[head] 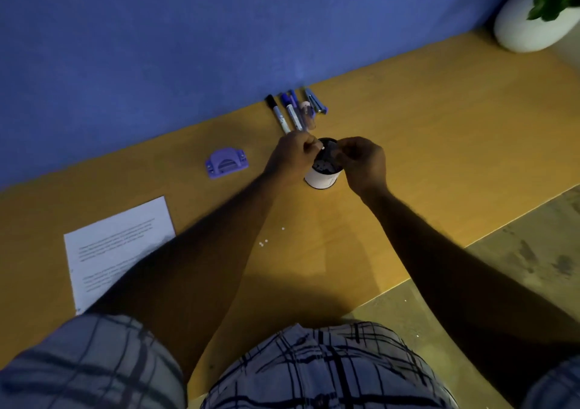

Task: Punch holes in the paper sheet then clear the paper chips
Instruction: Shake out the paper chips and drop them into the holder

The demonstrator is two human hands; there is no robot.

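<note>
Both my hands hover over a white cup point(321, 180) with a dark inside, standing mid-table. My left hand point(293, 153) pinches a small white paper chip at the cup's rim. My right hand point(364, 161) has its fingers curled over the cup's right edge; what it holds is too small to tell. Several white paper chips point(263, 242) lie loose on the table in front of the cup. The purple hole punch point(226, 161) sits to the left of the cup. The printed paper sheet point(116, 248) lies at the near left, partly under my left forearm.
Markers and pens point(290, 112) lie in a row behind the cup by the blue wall. A white plant pot point(530, 29) stands at the far right corner. The wooden table's point(423, 145) edge runs diagonally on the right, with floor beyond it.
</note>
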